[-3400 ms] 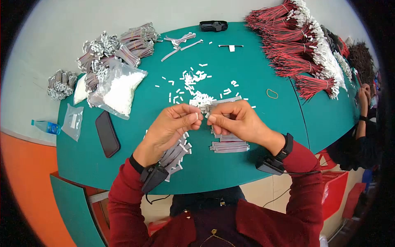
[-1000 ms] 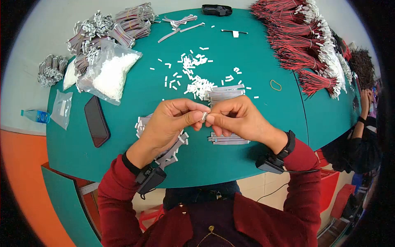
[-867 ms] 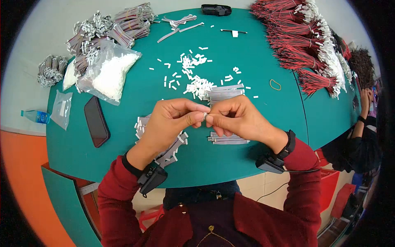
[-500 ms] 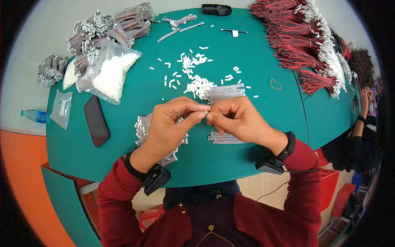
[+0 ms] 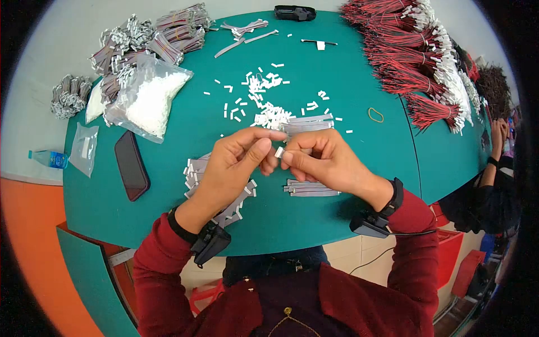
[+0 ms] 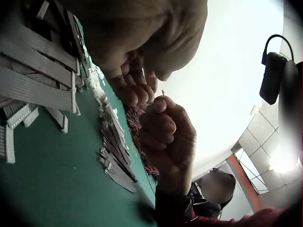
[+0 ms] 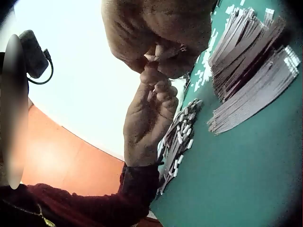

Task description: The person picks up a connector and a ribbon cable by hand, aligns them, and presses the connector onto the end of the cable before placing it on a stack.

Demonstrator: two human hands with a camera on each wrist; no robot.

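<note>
My right hand (image 5: 331, 163) pinches a small white connector (image 5: 279, 152) between thumb and index finger, over the middle of the table. In the left wrist view the same connector (image 6: 163, 92) pokes up from the fingertips. Just left of it, my left hand (image 5: 227, 160) has its thumb and index finger spread apart with nothing between them. Under the left hand lie grey ribbon cables (image 5: 247, 194) with white ends. More ribbon cables (image 5: 311, 190) lie in a neat row below the right hand, and another row (image 5: 310, 122) lies just beyond it. A heap of loose white connectors (image 5: 272, 117) sits past the fingertips.
On the left are a bag of white parts (image 5: 154, 106), bundled ribbon cables (image 5: 126, 42), a phone (image 5: 132, 165) and a bottle (image 5: 49, 158). Red-black wire bundles (image 5: 404, 56) line the right side. A rubber band (image 5: 375, 115) lies nearer. Another person's hand (image 5: 498, 132) shows far right.
Both hands' fingertips were together on the connector; now the left thumb and index finger have parted from it, and it stays in the right hand. Earlier, the head view also shifted slightly.
</note>
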